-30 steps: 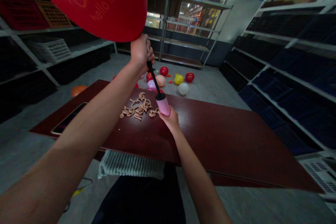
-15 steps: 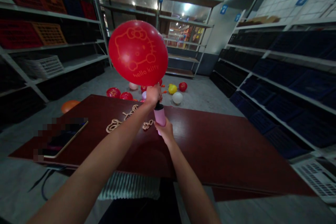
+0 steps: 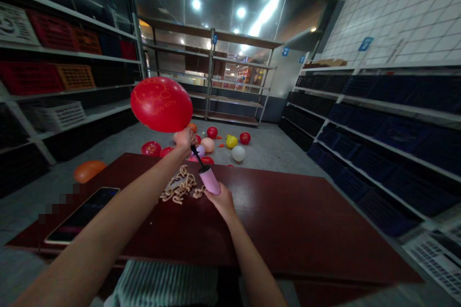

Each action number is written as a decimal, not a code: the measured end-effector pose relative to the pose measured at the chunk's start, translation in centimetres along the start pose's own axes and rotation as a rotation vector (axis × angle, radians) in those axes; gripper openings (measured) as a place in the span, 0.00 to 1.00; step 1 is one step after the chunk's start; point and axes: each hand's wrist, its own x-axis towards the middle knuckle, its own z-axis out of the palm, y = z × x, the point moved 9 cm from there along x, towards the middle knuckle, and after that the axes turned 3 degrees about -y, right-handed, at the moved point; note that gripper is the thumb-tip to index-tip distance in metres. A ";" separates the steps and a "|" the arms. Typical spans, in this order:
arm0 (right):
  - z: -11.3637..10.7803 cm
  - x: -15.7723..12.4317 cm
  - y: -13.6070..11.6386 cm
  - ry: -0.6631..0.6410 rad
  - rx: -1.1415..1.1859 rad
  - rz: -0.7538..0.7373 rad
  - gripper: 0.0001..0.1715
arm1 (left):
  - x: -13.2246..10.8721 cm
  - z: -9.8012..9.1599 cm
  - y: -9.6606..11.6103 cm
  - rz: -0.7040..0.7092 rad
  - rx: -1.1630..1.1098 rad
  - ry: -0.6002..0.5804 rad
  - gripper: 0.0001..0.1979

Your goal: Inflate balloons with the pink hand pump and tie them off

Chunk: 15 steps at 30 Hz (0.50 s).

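Observation:
A pink hand balloon pump point(image 3: 209, 180) is held slanting above the table, its black rod drawn out of the barrel. My right hand point(image 3: 222, 200) is wrapped around the lower barrel. At the far end of the rod, my left hand point(image 3: 186, 138) is closed around the neck of an inflated red balloon point(image 3: 162, 104) with Hello Kitty print; the exact joint is hidden by my fingers. Beneath the pump, a pile of uninflated beige long balloons point(image 3: 180, 186) lies on the dark red table point(image 3: 281, 216).
A phone-like device point(image 3: 82, 216) lies at the table's left. Beyond the table, several balloons rest on the floor, among them a yellow balloon point(image 3: 231, 141) and a white balloon point(image 3: 238, 154). Shelves hold red crates point(image 3: 30, 77) on the left and dark blue crates point(image 3: 399, 124) on the right.
My left hand and the red balloon have moved left and away from the barrel. More of the pump's black rod shows, and the pump leans further left. The view has tilted upward.

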 end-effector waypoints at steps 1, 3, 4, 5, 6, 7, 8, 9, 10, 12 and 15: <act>0.3 -0.1 0.3 -0.035 0.069 0.041 0.15 | -0.1 -0.3 1.4 0.032 0.013 0.022 0.17; 0.7 -0.3 0.3 -0.084 0.161 0.092 0.18 | -0.4 -0.4 4.0 0.086 0.041 0.052 0.17; 0.7 -0.4 0.1 -0.095 0.179 0.099 0.19 | -0.6 -0.4 5.3 0.105 0.052 0.060 0.17; 0.7 -0.5 -0.2 -0.100 0.191 0.101 0.20 | -0.8 -0.2 6.4 0.126 0.061 0.068 0.18; 0.6 -0.5 -0.4 -0.103 0.198 0.101 0.21 | -1.0 0.0 7.3 0.140 0.070 0.073 0.18; 0.6 -0.6 -0.6 -0.104 0.201 0.101 0.23 | -1.2 0.4 8.0 0.150 0.084 0.069 0.19; 0.5 -0.6 -0.8 -0.104 0.202 0.103 0.24 | -1.3 1.2 8.6 0.167 0.121 0.025 0.20; 0.4 -0.6 -0.9 -0.102 0.203 0.107 0.25 | -1.5 1.9 9.0 0.193 0.138 -0.010 0.21; 0.4 -0.6 -0.8 -0.103 0.205 0.111 0.26 | -1.7 2.6 9.2 0.215 0.138 -0.045 0.21; 0.3 -0.7 -0.6 -0.097 0.206 0.131 0.26 | -2.2 3.8 9.0 0.259 0.113 -0.087 0.22; 0.1 -0.6 0.1 -0.089 0.206 0.168 0.25 | -2.8 5.2 7.6 0.296 0.074 -0.106 0.24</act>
